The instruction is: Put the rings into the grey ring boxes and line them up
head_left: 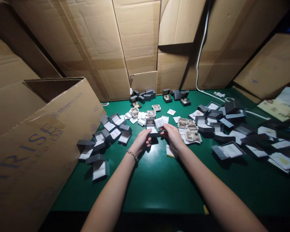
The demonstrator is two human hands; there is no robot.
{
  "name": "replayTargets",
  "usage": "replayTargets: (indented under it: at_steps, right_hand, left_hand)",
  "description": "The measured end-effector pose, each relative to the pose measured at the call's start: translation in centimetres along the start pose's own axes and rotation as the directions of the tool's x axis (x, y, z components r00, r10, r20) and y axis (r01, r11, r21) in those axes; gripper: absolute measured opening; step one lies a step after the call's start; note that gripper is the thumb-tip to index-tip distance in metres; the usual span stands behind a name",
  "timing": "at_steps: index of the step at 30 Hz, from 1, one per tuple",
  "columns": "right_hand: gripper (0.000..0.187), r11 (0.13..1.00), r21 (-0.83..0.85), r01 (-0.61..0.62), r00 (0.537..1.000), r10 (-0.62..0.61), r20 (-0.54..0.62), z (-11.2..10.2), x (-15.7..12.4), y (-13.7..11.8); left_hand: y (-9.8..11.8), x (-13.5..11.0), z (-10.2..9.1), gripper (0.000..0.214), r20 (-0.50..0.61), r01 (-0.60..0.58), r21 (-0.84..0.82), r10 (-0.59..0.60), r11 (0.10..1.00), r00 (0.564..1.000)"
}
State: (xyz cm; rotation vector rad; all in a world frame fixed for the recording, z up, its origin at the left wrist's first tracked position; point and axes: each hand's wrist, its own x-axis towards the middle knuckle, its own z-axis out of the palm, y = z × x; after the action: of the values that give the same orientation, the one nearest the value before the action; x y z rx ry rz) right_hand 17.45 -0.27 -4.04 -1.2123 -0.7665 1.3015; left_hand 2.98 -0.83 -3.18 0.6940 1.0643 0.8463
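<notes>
Well, the left hand [142,142] and the right hand [172,135] meet over a green table [145,190], both closed in a pinch around a small gray box [152,133]. The left fingers [148,141] press its near edge, while the right fingertips [162,127] hold a white insert [159,122] against its top. Whether the box touches the table, I cannot tell. A metal bracelet [132,155] circles the left wrist.

Left of the held box, open gray boxes [103,137] with white pads lie scattered beside a large cardboard carton [38,151]. Behind it sits a small cluster of dark boxes [143,95], with beige trays [134,112] and white cards [171,112] in between. Right of it spreads a bigger heap of gray boxes [232,129]. Farther back, past the cluster, stand cardboard sheets [135,42], with a white cable [200,58] running down them.
</notes>
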Motion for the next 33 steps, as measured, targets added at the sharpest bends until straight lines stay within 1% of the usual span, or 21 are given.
replayTargets:
  at_steps: [6, 11, 15, 18, 20, 22, 25, 27, 30, 33]
  right_hand:
    - [0.033, 0.995, -0.083, 0.05, 0.998, -0.048, 0.03, -0.28, -0.04, -0.16]
    - [0.029, 0.996, -0.056, 0.064, 0.996, -0.06, 0.069, -0.14, -0.22, -0.49]
    - [0.019, 0.998, -0.058, 0.032, 0.999, -0.032, 0.01, -0.03, 0.03, -0.46]
    - [0.008, 0.989, -0.149, 0.022, 0.999, -0.027, -0.033, -0.04, 0.27, -0.19]
    - [0.007, 0.972, -0.227, 0.058, 0.998, -0.063, -0.016, -0.03, 0.26, -0.01]
    - [0.013, 0.945, -0.307, 0.113, 0.993, -0.116, 0.008, -0.01, 0.1, 0.14]
    - [0.022, 0.882, -0.432, 0.191, 0.98, -0.197, 0.031, 0.0, -0.18, 0.3]
    - [0.024, 0.84, -0.488, 0.238, 0.969, -0.243, 0.055, -0.04, -0.31, 0.33]
    - [0.024, 0.808, -0.525, 0.266, 0.961, -0.264, 0.08, -0.1, -0.47, 0.22]
    - [0.028, 0.799, -0.542, 0.262, 0.964, -0.243, 0.107, -0.07, -0.71, -0.02]
  left_hand:
    - [-0.14, 0.06, -0.06, 0.023, 0.011, -0.005, 0.007, 0.005, 1.0, 1.0]
    - [-0.31, 0.47, -0.36, 0.021, 0.023, 0.0, -0.027, 0.001, 1.0, 1.0]
    - [-0.43, 0.59, -0.5, 0.023, 0.001, 0.008, -0.046, -0.008, 0.999, 1.0]
    - [-0.41, 0.5, -0.48, 0.026, -0.007, 0.005, -0.055, -0.005, 0.998, 1.0]
    - [-0.36, 0.42, -0.45, 0.026, -0.015, 0.001, -0.063, -0.002, 0.998, 1.0]
    - [-0.34, 0.39, -0.45, 0.026, -0.014, 0.005, -0.061, -0.006, 0.998, 1.0]
    - [-0.41, 0.47, -0.55, 0.026, 0.0, 0.011, -0.051, -0.011, 0.999, 1.0]
    - [-0.49, 0.55, -0.63, 0.026, 0.005, 0.006, -0.048, -0.006, 0.999, 1.0]
    - [-0.53, 0.56, -0.63, 0.026, 0.005, -0.004, -0.042, 0.005, 0.999, 1.0]
    - [-0.45, 0.38, -0.49, 0.026, 0.013, -0.01, -0.032, 0.01, 0.999, 1.0]
